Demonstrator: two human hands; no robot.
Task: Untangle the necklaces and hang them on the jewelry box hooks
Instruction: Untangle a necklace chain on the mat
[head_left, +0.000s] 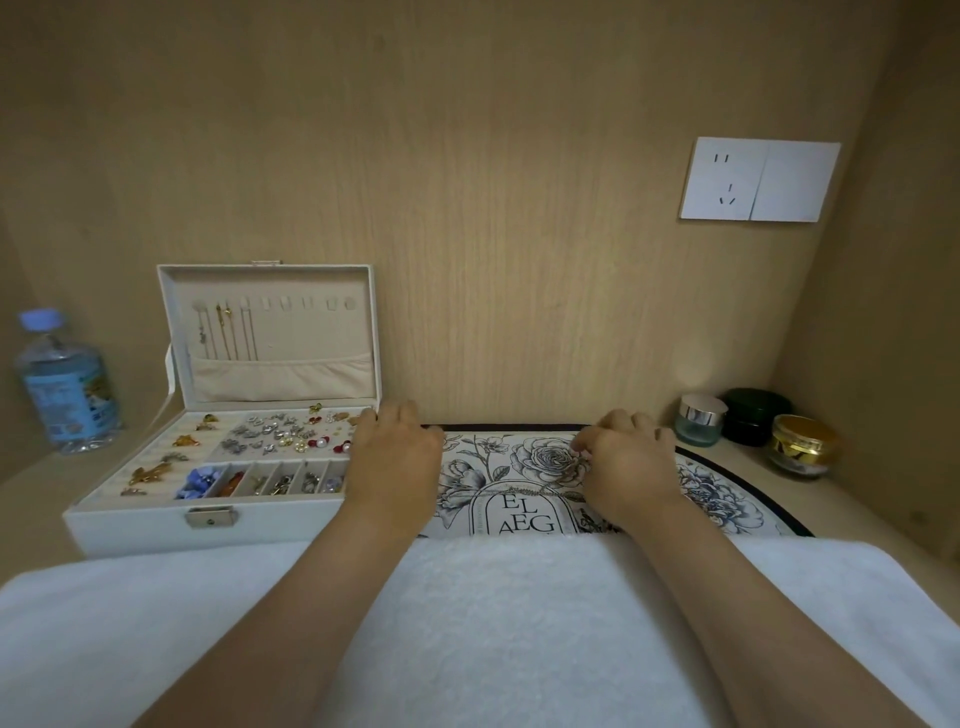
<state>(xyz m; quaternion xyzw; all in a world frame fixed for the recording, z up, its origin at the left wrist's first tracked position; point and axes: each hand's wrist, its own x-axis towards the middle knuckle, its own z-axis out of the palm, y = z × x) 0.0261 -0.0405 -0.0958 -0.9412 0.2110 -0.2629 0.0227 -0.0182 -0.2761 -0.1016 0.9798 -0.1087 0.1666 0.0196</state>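
Note:
A white jewelry box (130, 522) stands open at the left. Its raised lid (270, 332) carries a row of hooks, and three thin necklaces (228, 332) hang from the leftmost ones. A fine chain necklace (524, 491) lies on the floral mat (727, 499) between my hands. My left hand (392, 457) rests palm down by the box's right edge, fingers curled; whether it holds anything is hidden. My right hand (626, 465) pinches the chain's right end over the printed rose.
A water bottle (65, 384) stands at the far left. Three small jars (753, 423) sit in the right back corner. A white towel (493, 623) covers the near edge under my forearms. A wall socket (758, 179) is high on the back panel.

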